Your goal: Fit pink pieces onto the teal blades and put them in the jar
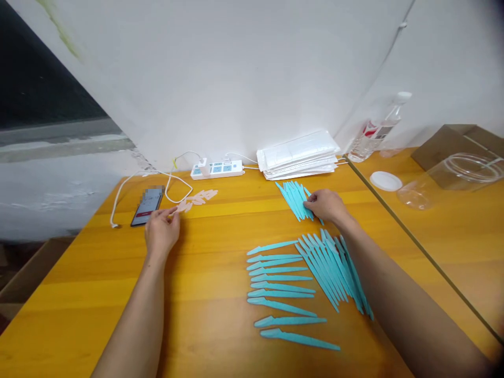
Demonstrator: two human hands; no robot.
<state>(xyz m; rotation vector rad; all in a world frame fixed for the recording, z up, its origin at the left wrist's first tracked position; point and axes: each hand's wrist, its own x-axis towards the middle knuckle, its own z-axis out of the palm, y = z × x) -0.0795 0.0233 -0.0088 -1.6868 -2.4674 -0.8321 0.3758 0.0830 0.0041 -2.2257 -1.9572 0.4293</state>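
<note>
Blue sticks [281,287] lie spread out, lower middle, but a pile [293,200] is left bunched by my right hand [326,205], while my left hand [161,231] nears pink bits [198,200], middle left, both pinched narrow, holding what I cannot tell.

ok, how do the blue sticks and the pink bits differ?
Size: blue sticks are long; pink bits are much shorter.
Color: blue sticks are solid turquoise; pink bits are pale.
Layout: blue sticks sit in several groups, one a spaced column; pink bits form one loose cluster.
Shared: both lie on the table, a hand at each: right and left.
</note>
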